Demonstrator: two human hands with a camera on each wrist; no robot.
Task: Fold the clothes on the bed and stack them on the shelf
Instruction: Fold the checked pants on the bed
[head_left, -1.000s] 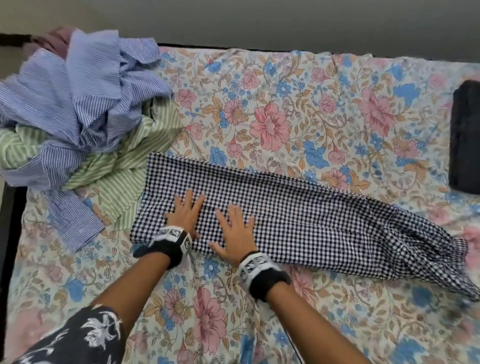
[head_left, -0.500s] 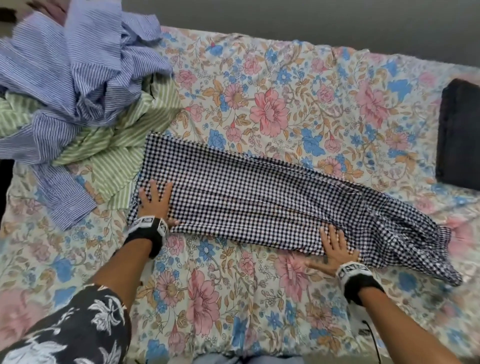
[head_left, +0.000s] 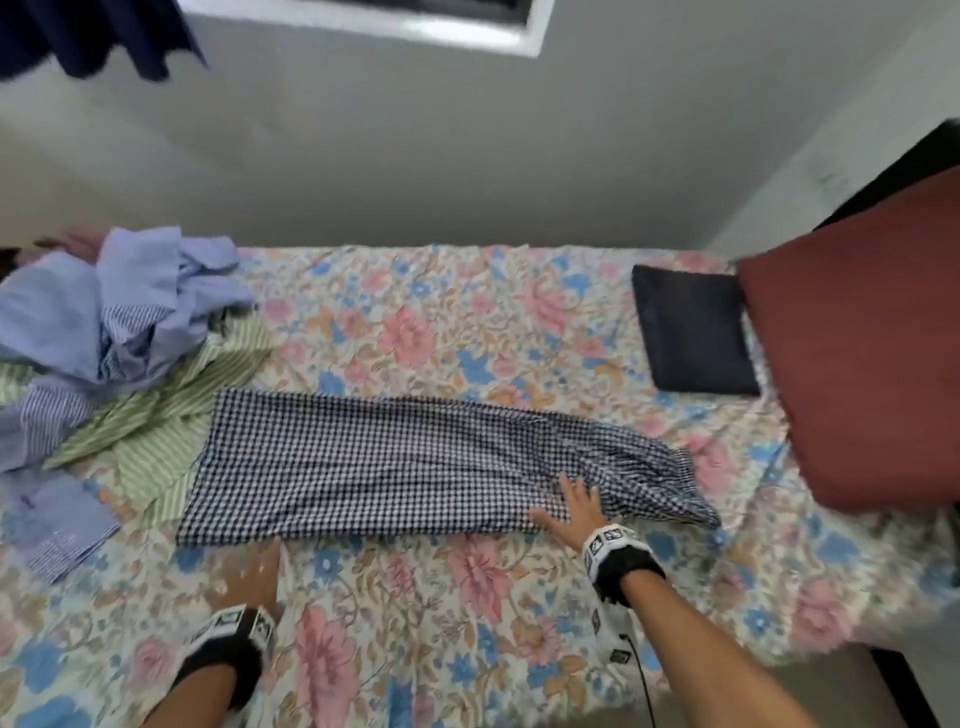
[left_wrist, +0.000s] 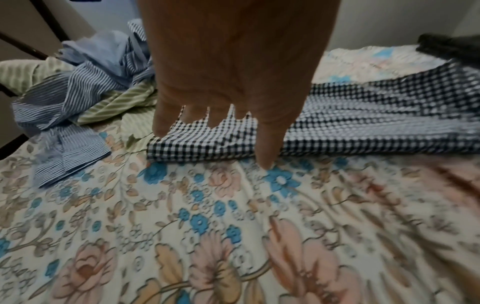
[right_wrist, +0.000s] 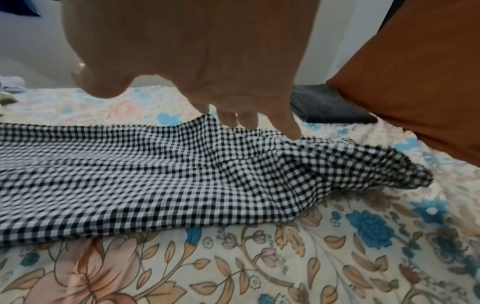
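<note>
A black-and-white checked garment (head_left: 395, 462) lies folded into a long strip across the floral bed sheet (head_left: 415, 623). My right hand (head_left: 574, 504) lies flat, fingers spread, on the garment near its bunched right end (right_wrist: 350, 164). My left hand (head_left: 249, 571) is blurred, fingers straight, on the sheet just below the garment's near left corner (left_wrist: 187, 144). In the left wrist view its fingers (left_wrist: 267, 144) hang straight over that corner. Neither hand grips the cloth.
A heap of blue striped shirts (head_left: 104, 322) and a green striped shirt (head_left: 156, 431) lies at the left. A folded dark garment (head_left: 691, 332) sits at the back right. A rust-red pillow (head_left: 857, 338) stands at the right. A white wall runs behind the bed.
My right hand slid rightward along the checked garment to its bunched end. My left hand came off the garment's left end onto the sheet. The head view tilted up.
</note>
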